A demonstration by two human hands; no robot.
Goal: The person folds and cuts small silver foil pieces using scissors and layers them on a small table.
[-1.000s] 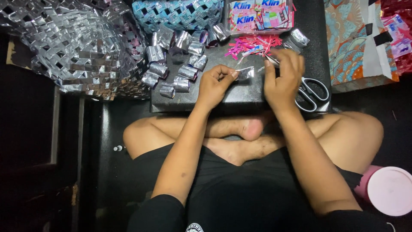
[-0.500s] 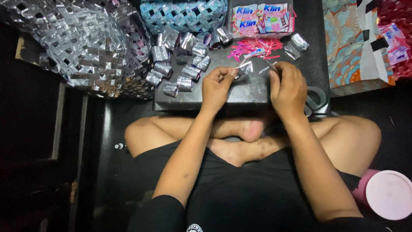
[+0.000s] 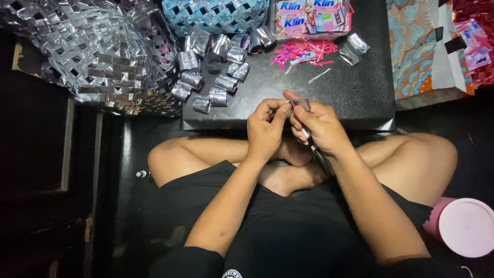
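On your far left, the woven silver foil piece [image 3: 98,51] lies half on the floor and half against the black table [image 3: 360,98], well apart from your hands, so leave it there. Just right of it, the folded silver foil links [image 3: 211,82] sit in a loose cluster on the tabletop, and behind them a blue woven piece [image 3: 216,13] rests at the table's far edge.

Your left hand [image 3: 265,128] is pinched shut on a small silver foil strip [image 3: 298,104], held just above the near edge of the table over your crossed legs. Keep that pinch close to the spot you are working, thumb and forefinger flat on the foil, so that the strip stays taut and does not twist.

Your right hand [image 3: 321,128] meets the strip from the other side and is clenched round the scissors [image 3: 314,149], whose dark handles run down under your palm. I cannot tell whether the blades are parted. Judging by this, work in short, square snips and keep the fingertips of the holding hand behind the blade line.

Further right, pink trimmings [image 3: 303,51] and a tray of printed sachets [image 3: 311,18] lie on the table, with a pink lidded tub [image 3: 463,226] by your right knee.
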